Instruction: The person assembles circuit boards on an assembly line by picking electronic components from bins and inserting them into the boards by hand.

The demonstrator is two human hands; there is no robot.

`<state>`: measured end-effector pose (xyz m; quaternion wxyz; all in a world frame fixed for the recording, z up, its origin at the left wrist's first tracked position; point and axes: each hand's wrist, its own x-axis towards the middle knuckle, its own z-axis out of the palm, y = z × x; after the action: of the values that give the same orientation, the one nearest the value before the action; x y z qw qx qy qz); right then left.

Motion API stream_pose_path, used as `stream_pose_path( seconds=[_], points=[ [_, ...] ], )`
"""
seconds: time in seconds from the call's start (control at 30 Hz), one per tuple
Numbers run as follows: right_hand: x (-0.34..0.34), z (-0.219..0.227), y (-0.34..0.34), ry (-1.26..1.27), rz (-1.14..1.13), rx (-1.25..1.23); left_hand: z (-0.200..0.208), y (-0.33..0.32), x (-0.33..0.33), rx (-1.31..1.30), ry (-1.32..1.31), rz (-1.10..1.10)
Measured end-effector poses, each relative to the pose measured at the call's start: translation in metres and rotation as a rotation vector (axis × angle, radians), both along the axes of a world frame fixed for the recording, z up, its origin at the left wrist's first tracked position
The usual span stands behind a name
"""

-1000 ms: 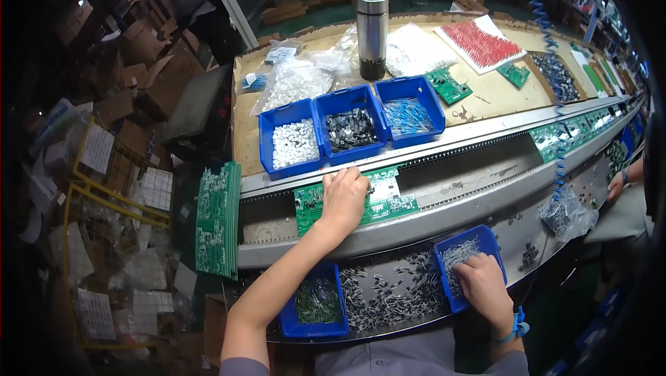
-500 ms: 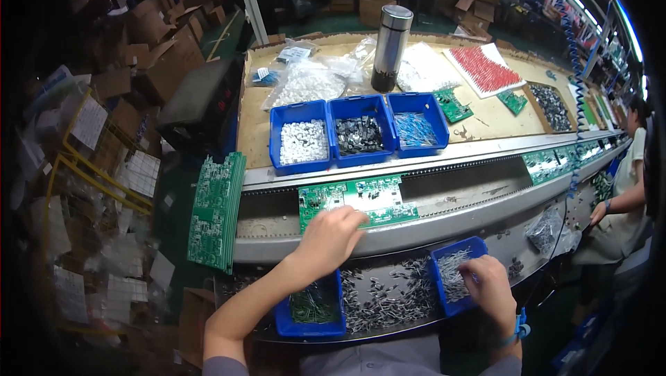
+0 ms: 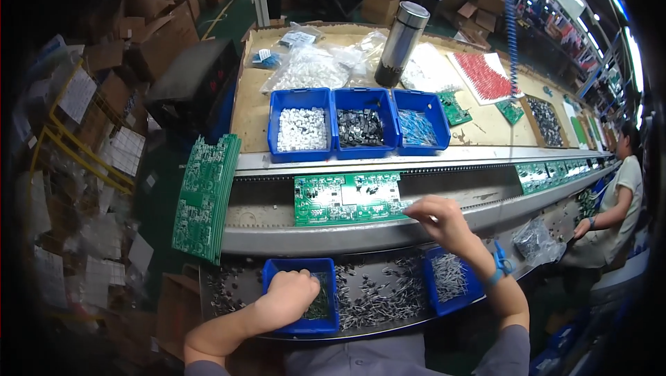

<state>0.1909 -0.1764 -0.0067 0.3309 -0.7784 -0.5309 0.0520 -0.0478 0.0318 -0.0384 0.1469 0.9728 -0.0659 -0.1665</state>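
Observation:
A green circuit board (image 3: 319, 202) lies across the conveyor rails in front of me. My right hand (image 3: 444, 222) is at the board's right end, fingers pinched together; anything between them is too small to make out. Down at the left, my left hand (image 3: 288, 297) reaches into a blue bin (image 3: 269, 280) of thin green-leaded parts (image 3: 318, 305). Its fingers are curled closed, and their tips are partly hidden. Right of that, loose small components with wire leads (image 3: 381, 300) cover the metal tray. Another blue bin (image 3: 479, 287) holds pale thin-leaded parts (image 3: 449, 275).
Three blue bins (image 3: 302, 157) of white, black and blue parts stand beyond the rail. Behind them is a steel flask (image 3: 402, 44). A stack of circuit boards (image 3: 201, 199) stands at the left. A co-worker (image 3: 610, 213) sits at the far right, near a clear plastic bag (image 3: 535, 241).
My left hand has gone from the circuit board down into the bin of green-leaded parts. My right hand has risen from the pale-parts bin to the board's right end. The view has shifted slightly.

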Motion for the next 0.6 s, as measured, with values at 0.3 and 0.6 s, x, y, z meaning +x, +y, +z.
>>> stream_pose_path(
  seconds=[0.3,0.6],
  points=[
    [0.013,-0.027,0.036,0.225,-0.024,0.066,-0.002,0.001,0.002,0.003,-0.045,-0.107],
    [0.015,-0.032,0.041,0.21,-0.008,0.054,0.007,0.008,0.006,-0.081,0.033,-0.043]
  ],
)
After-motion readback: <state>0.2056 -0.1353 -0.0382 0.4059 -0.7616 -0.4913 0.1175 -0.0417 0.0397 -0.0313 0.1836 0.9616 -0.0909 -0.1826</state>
